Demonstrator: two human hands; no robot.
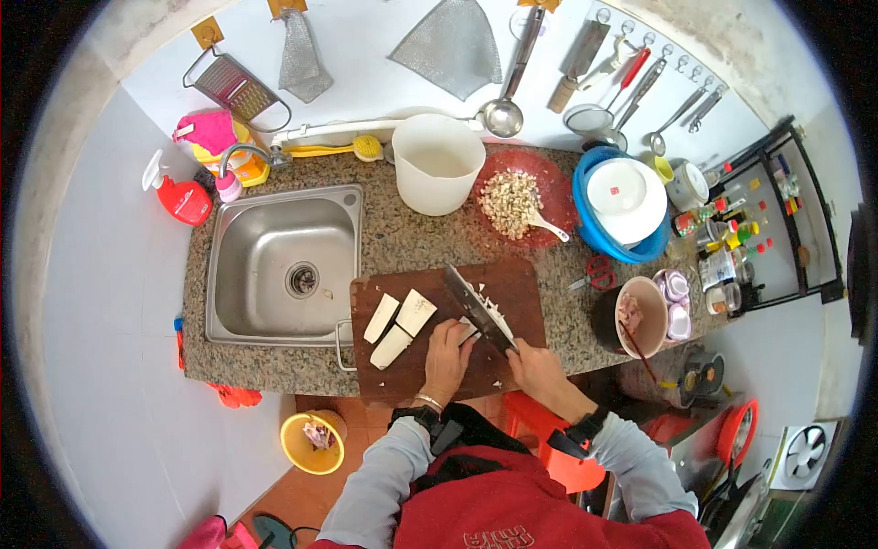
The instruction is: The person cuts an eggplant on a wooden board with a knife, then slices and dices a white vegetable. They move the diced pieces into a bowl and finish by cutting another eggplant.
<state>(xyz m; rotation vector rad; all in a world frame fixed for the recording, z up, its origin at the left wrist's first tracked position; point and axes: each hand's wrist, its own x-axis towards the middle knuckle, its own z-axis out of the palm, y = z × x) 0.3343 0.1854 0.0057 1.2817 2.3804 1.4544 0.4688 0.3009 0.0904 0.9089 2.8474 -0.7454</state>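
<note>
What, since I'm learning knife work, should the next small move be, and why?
Probably ease the fingertips of the left hand back slightly: they hold a white piece close beside the knife in the right hand, with cut slivers beyond the blade.

Left hand (447, 358): fingers bunched, pointing forward
Right hand (540, 371): closed in a grip, angled inward
Wrists: dark bands on both, bracelet on left
Arms: grey sleeves, reaching forward from either side, hands near each other

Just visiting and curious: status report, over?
Right hand gripping knife. Left hand holding white piece on cutting board, fingertips close to knife. Larger white pieces left of knife.
</note>
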